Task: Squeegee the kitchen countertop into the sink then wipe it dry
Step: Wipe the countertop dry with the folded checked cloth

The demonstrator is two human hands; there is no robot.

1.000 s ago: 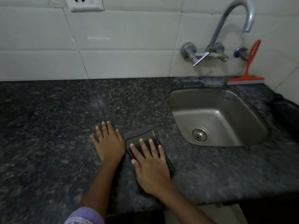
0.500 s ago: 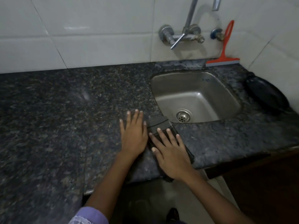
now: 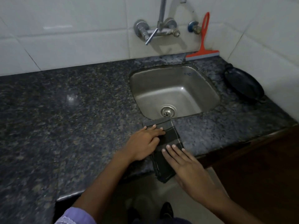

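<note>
Countertop [image 3: 80,110]: dark speckled granite, running along a white tiled wall, its front edge nearest the camera.

Sink [image 3: 191,78]: steel basin set into the countertop toward its right end, drain at the near side of the bowl.

Cloth [image 3: 168,136]: dark, with thin pale lines, folded. Lies on the narrow strip of countertop between the sink's near rim and the front edge; its far end reaches the sink rim just below the drain, its near end hangs over the front edge.

Left hand [image 3: 144,143]: flat, palm down, fingers together and extended, pressing on the cloth's left part; nothing grasped.

Right hand [image 3: 187,164]: flat, palm down, fingers extended, laid on the cloth's near part at the front edge; nothing grasped.

Squeegee [image 3: 202,50]: orange handle, grey blade, standing at the back edge behind the sink, handle leaning on the wall.

Tap [image 3: 158,29]: wall-mounted, above the sink.

Black pan [image 3: 244,86]: at the right edge, against the side wall.
</note>
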